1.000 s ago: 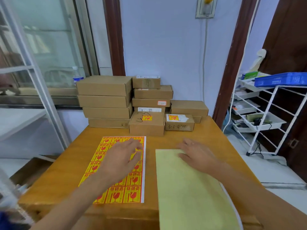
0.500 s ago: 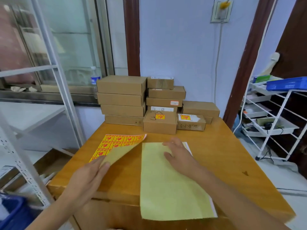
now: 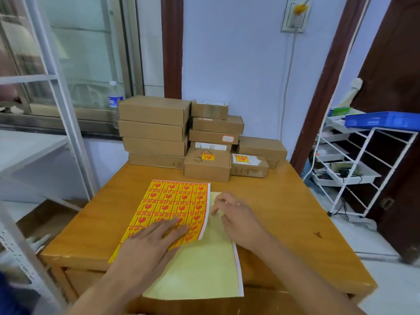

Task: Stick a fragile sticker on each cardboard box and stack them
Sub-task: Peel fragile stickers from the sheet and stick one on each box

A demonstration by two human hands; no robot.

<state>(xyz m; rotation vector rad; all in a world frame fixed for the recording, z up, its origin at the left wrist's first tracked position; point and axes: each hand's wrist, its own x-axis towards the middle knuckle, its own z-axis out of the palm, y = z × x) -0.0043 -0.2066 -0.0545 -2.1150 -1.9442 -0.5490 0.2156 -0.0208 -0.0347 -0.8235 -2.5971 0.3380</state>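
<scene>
My left hand (image 3: 150, 242) lies flat, fingers straight, on the fragile sticker sheet (image 3: 175, 205) at the worktop (image 3: 284, 214) front. My right hand (image 3: 236, 214), loosely curled, rests on a pale yellow sheet (image 3: 200, 273) holding nothing. Cardboard boxes (image 3: 154, 130) stack behind, two (image 3: 206, 165) already stickered.
</scene>
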